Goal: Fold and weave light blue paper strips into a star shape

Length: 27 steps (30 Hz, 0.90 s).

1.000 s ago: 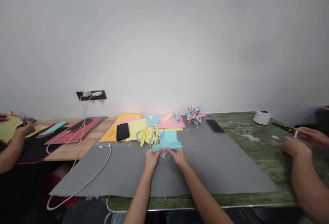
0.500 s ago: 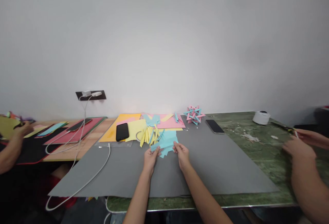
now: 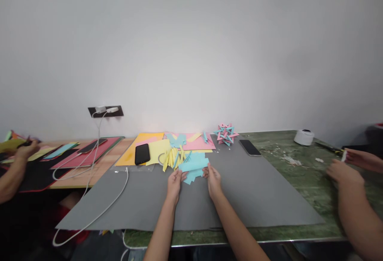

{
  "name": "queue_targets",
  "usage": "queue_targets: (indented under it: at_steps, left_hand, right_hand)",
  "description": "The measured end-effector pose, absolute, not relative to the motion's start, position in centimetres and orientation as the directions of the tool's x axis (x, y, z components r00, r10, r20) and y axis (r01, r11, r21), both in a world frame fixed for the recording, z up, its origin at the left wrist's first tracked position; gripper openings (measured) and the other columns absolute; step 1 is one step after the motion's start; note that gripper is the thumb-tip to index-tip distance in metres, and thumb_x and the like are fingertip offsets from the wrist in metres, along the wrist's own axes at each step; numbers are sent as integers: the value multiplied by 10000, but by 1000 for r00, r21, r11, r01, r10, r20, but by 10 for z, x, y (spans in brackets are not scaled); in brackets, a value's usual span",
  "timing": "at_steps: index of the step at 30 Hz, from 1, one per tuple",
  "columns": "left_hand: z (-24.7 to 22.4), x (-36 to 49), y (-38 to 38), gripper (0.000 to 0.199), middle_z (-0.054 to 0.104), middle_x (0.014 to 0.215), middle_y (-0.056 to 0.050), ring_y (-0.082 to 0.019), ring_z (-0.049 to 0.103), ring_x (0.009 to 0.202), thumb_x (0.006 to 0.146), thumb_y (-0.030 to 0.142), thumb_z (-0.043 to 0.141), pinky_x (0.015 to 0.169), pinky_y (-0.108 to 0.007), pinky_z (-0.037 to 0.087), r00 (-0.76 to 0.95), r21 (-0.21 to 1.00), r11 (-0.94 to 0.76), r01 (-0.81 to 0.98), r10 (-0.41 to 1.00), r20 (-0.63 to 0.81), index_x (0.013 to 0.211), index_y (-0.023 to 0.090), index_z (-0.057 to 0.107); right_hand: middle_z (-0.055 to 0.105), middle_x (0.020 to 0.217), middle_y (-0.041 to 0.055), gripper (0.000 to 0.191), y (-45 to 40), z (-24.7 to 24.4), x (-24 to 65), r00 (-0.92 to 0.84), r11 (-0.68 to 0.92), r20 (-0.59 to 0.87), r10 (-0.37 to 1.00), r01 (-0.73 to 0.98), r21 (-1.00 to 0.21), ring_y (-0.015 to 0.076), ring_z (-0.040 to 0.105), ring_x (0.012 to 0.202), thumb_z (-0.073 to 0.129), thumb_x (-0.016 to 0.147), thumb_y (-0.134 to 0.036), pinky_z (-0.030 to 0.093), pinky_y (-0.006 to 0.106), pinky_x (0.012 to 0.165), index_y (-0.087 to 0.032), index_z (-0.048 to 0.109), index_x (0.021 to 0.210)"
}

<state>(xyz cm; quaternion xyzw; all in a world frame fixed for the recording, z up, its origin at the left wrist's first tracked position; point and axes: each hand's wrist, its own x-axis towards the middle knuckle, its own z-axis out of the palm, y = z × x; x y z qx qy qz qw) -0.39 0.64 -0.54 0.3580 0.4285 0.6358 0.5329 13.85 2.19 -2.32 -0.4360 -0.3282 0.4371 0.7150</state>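
Between my two hands is a light blue paper strip [image 3: 194, 165], held level just above the mat. My left hand [image 3: 176, 183] pinches its left end, and my right hand [image 3: 213, 179] pinches its right end. More blue paper pieces [image 3: 194, 176] with jagged edges lie under and behind the strip. Just left of them is a bunch of yellow paper strips [image 3: 171, 160] with a few thin blue ones. A pink and blue folded-paper star ball [image 3: 226, 134] sits farther back, to the right.
A grey mat [image 3: 254, 197] covers the table. Two phones, a black one [image 3: 142, 154] and another [image 3: 250, 147], flank the papers. A white cable [image 3: 119, 193] crosses the mat's left side. Co-workers' hands work at far left [image 3: 26, 151] and far right [image 3: 347, 171].
The blue strip has been raised and levelled, showing a broader face. My right hand has shifted slightly right along with it.
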Motion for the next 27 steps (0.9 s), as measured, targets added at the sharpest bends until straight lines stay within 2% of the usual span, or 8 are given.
queue_targets:
  at_steps: [3,6,8,12,15,22,27]
  left_hand:
    - [-4,-3,5,353,631,937,-110,-224,589,845,600,298,632,734,-320,458,-153,934,-69,-350,988,15,901,120,582]
    - [1,-2,1,488,631,938,-110,-211,588,848,596,295,637,729,-298,455,-90,939,-73,-336,995,46,1042,139,513]
    - [5,0,-2,578,630,938,-114,-206,589,845,565,275,663,714,-283,459,-76,943,-86,-323,995,64,1096,146,472]
    - [6,1,-3,596,657,854,-105,-191,612,756,481,245,712,671,-263,471,-105,955,-78,-286,993,50,1032,121,523]
    - [4,0,-2,555,671,783,-97,-187,621,690,445,238,727,639,-263,478,-134,959,-67,-276,990,30,959,107,563]
    - [1,0,-1,481,672,772,-105,-196,623,690,442,236,726,641,-270,482,-110,964,-66,-259,993,38,885,96,599]
    - [-4,-1,1,425,673,774,-98,-197,625,695,480,236,712,665,-284,481,-148,955,-83,-285,988,42,869,103,603]
  right_hand:
    - [568,477,15,360,16,-16,135,240,214,159,958,-223,-951,103,474,433,574,582,-500,353,215,458,-146,568,517]
    - [596,518,22,324,12,-13,132,97,222,209,973,-154,-963,96,466,417,604,562,-468,361,212,444,-144,596,542]
    - [601,519,23,321,11,-12,131,70,241,234,970,-129,-962,92,457,400,590,576,-467,362,209,426,-148,604,539]
    - [603,506,29,320,11,-13,130,16,272,272,962,-117,-955,92,458,386,587,581,-465,367,208,406,-149,614,535]
    - [606,518,31,318,10,-13,129,0,261,263,965,-128,-957,94,468,397,600,568,-461,371,208,413,-144,617,550]
    - [556,444,8,314,11,-15,128,-14,219,224,975,-152,-964,91,454,387,628,538,-441,353,209,418,-136,581,486]
    - [518,467,-23,269,15,-16,135,222,226,167,961,-278,-934,74,424,410,609,577,-410,332,195,430,-144,573,565]
